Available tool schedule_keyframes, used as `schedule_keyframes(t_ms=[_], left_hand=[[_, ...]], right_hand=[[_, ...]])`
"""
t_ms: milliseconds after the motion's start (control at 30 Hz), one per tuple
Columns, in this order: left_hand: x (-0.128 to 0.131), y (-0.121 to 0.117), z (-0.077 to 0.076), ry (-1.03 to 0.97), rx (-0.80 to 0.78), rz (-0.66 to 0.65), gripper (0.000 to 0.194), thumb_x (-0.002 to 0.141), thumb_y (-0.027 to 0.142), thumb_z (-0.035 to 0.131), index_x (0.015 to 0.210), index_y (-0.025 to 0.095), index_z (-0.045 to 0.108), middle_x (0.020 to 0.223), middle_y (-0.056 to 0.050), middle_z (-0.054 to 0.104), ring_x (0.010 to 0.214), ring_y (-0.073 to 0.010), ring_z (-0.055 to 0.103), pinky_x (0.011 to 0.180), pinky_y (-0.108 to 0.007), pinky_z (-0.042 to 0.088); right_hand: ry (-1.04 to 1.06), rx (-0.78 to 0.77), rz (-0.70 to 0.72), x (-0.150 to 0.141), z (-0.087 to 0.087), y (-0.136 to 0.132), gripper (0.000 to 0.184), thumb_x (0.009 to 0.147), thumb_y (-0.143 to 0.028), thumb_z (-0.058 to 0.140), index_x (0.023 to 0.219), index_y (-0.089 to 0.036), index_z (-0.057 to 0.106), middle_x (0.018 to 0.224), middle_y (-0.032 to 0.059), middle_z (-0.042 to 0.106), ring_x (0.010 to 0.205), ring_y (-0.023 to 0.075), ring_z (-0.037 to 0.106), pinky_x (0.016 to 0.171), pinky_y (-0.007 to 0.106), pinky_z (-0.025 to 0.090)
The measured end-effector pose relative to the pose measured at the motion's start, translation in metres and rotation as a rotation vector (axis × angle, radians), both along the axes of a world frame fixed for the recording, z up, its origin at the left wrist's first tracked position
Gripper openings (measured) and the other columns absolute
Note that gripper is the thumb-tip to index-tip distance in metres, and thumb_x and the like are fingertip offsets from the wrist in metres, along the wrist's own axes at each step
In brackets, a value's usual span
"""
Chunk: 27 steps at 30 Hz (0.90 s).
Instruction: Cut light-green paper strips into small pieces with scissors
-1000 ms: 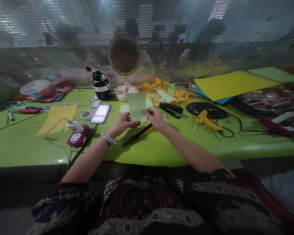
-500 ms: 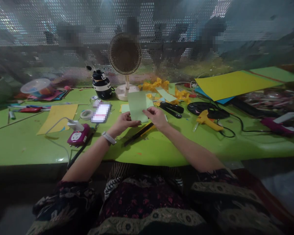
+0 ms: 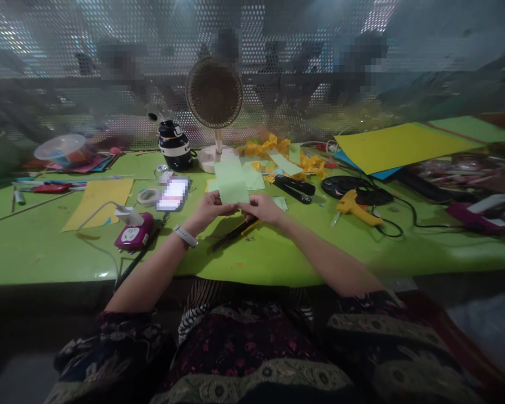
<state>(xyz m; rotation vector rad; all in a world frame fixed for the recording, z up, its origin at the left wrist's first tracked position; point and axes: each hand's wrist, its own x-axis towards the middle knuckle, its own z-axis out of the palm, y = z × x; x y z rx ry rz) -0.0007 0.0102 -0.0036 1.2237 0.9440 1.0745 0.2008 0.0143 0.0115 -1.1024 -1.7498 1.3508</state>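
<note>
A light green sheet of paper (image 3: 232, 180) stands up between my hands, above the table in front of me. My left hand (image 3: 211, 212) is closed on its lower left corner, the thumb lying along the bottom edge. My right hand (image 3: 263, 210) pinches the bottom edge near the right corner, its fingertips close to the left thumb. Below the hands lies a dark, narrow tool with a yellow part (image 3: 235, 233), partly hidden; its kind is unclear. More light green paper pieces (image 3: 255, 179) lie behind the sheet, and a black stapler (image 3: 294, 188) is to the right.
A yellow glue gun (image 3: 357, 209) lies right, its cord looping near a black round tray (image 3: 353, 189). A small fan (image 3: 214, 95) and a dark bottle (image 3: 175, 146) stand at the back. On the left are a phone (image 3: 173, 194), a tape roll (image 3: 148, 197) and a purple socket block (image 3: 134, 233).
My right hand has slid down from the sheet's right side to its bottom edge, nearer my left thumb. The sheet has shifted slightly left and now leans.
</note>
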Motion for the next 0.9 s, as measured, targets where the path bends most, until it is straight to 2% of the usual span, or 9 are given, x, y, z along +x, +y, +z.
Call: schedule_keyframes(t_ms=[133, 333, 567, 733, 900], left_hand=[[-0.002, 0.001, 0.003, -0.013, -0.016, 0.016, 0.043, 0.066, 0.018, 0.091, 0.101, 0.008, 0.07, 0.088, -0.011, 0.079, 0.079, -0.0183, 0.076, 0.084, -0.035, 0.062], [-0.006, 0.001, 0.009, -0.052, -0.054, 0.019, 0.047, 0.061, 0.02, 0.094, 0.101, 0.007, 0.073, 0.092, -0.012, 0.08, 0.078, -0.0171, 0.076, 0.082, -0.031, 0.063], [-0.008, 0.002, 0.009, -0.049, -0.065, 0.003, 0.043, 0.064, 0.018, 0.093, 0.101, 0.006, 0.074, 0.093, -0.014, 0.08, 0.078, -0.0175, 0.076, 0.081, -0.031, 0.063], [-0.007, 0.001, 0.008, -0.065, -0.082, -0.003, 0.039, 0.065, 0.015, 0.092, 0.099, 0.007, 0.073, 0.091, -0.012, 0.08, 0.077, -0.0171, 0.076, 0.083, -0.033, 0.063], [-0.005, 0.0, 0.007, -0.044, -0.078, -0.025, 0.042, 0.066, 0.013, 0.091, 0.102, 0.008, 0.07, 0.092, -0.012, 0.079, 0.078, -0.0178, 0.076, 0.082, -0.034, 0.062]], right_hand=[[0.047, -0.01, 0.034, 0.002, 0.006, 0.002, 0.023, 0.087, -0.026, 0.074, 0.07, -0.017, 0.063, 0.063, 0.0002, 0.065, 0.056, 0.0111, 0.059, 0.06, 0.027, 0.05], [-0.029, -0.024, 0.116, 0.014, 0.019, 0.007, 0.014, 0.089, -0.01, 0.064, 0.077, -0.013, 0.07, 0.076, 0.0038, 0.073, 0.06, 0.0088, 0.064, 0.062, 0.023, 0.051], [-0.085, -0.058, 0.166, 0.03, 0.027, 0.013, 0.008, 0.086, -0.019, 0.069, 0.082, -0.016, 0.075, 0.087, 0.0057, 0.079, 0.061, 0.01, 0.067, 0.061, 0.024, 0.05], [-0.109, -0.033, 0.112, 0.03, 0.029, 0.012, 0.015, 0.088, -0.025, 0.071, 0.078, -0.015, 0.074, 0.081, 0.0053, 0.077, 0.058, 0.0093, 0.065, 0.055, 0.022, 0.047], [-0.1, -0.022, 0.181, 0.022, 0.024, 0.008, 0.022, 0.087, -0.028, 0.076, 0.073, -0.016, 0.065, 0.072, 0.0007, 0.07, 0.056, 0.0086, 0.062, 0.057, 0.023, 0.05]])
